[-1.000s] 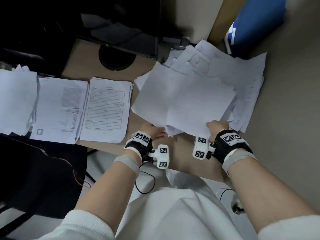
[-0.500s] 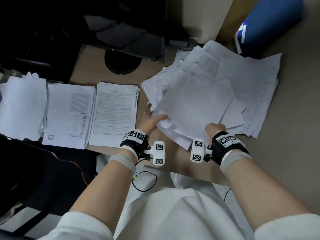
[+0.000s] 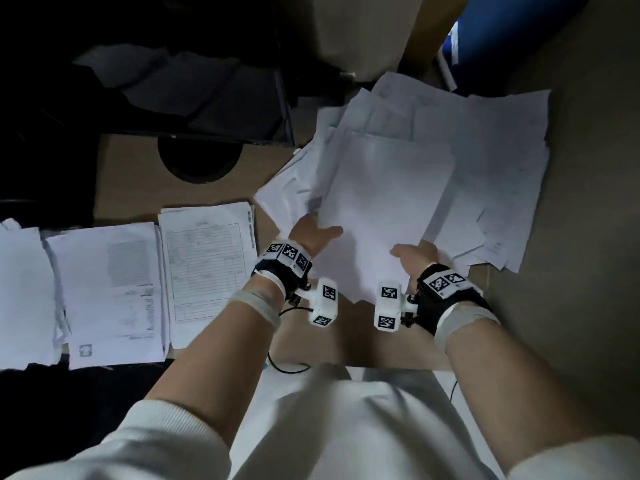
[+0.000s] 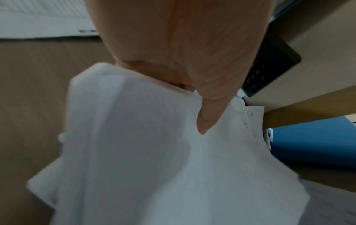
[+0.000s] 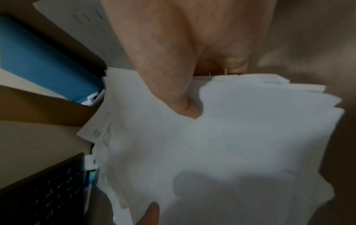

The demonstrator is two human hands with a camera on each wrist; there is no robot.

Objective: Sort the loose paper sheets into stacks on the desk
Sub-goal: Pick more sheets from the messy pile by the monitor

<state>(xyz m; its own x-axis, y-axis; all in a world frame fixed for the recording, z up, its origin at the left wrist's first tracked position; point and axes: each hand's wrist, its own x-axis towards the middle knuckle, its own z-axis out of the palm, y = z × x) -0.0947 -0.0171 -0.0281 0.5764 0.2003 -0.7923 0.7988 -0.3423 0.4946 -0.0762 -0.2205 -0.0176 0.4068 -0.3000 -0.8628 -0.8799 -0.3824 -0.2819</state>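
You are pinching the top sheet with your left hand and right hand, sorted stacks lying lower left, nearer your left.

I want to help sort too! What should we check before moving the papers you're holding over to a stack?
1. Left hand grips the held sheets: ok.
2. Right hand grips their other side: ok.
3. Printed side visible, to pick a stack: not ok, the top looks blank.
4. Sorted stacks lie flat with room on top: ok.
5. Sheets are free of the loose pile: cannot tell.
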